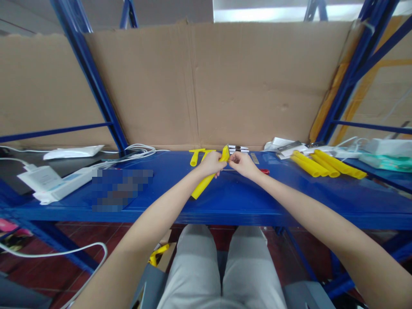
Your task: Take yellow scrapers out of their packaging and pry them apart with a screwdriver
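My left hand (212, 165) is closed round a yellow plastic scraper-like tool (203, 186) with a long tubular handle, its flared head tilted up towards the back. My right hand (242, 164) is beside that head, thumb and fingers pinched together. Whatever the fingertips hold is too small to make out. Beneath the right hand lies a screwdriver (264, 171) with a red handle, partly covered. Just behind the hands are yellow T-shaped pieces (194, 158), small black-and-white packs (238, 149) and a flat metal strip (254, 158).
Several yellow tubes (310, 165) lie on the blue shelf (257, 197) to the right, near papers and packets (286, 148). A white power strip (69, 182) and cables (140, 150) are at left. Cardboard (241, 86) backs the shelf. Below, a box (169, 253) holds yellow parts.
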Available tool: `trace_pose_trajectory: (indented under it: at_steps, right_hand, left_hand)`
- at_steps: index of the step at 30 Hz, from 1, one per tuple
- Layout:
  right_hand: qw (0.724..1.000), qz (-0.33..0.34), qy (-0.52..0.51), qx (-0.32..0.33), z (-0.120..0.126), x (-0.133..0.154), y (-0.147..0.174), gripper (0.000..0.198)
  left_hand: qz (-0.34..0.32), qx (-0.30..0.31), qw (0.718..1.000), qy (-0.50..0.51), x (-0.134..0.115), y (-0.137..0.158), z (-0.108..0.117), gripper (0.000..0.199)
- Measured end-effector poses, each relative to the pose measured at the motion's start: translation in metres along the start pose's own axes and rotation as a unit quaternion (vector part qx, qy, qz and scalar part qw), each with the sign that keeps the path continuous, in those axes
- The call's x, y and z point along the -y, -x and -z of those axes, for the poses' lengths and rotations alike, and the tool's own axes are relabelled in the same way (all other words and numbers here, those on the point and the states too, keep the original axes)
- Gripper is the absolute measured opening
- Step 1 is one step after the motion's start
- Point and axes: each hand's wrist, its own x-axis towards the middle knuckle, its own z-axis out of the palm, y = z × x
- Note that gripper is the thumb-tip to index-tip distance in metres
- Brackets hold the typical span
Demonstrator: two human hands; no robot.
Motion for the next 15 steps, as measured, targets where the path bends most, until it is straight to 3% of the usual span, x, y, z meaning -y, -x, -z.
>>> trace_pose_trajectory:
  at_steps: [4,8,10,13,15]
  right_hand:
    - [0.996,0.052,0.073,0.022,0.003,0.002,0.001,0.004]
    - [0.986,0.077,0.142,0.041,0.013,0.002,0.000,0.003]
    - [0.983,0.052,0.171,0.030,0.025,-0.001,-0.005,0.002]
    - [0.976,-0.047,0.214,-0.006,0.049,-0.013,-0.017,0.007]
    - [0.962,-0.114,0.248,0.025,0.064,-0.024,-0.026,0.010]
  left_hand:
    - [0.008,-0.004,1.000,0.006,0.002,-0.002,0.001,0.026]
    - [0.033,-0.047,0.998,-0.004,0.008,-0.007,0.008,0.023]
    - [0.055,-0.060,0.997,-0.003,0.011,-0.008,0.013,0.022]
    - [0.070,-0.062,0.996,0.005,0.013,-0.008,0.017,0.020]
    - [0.068,-0.055,0.996,0.010,0.011,-0.006,0.017,0.020]
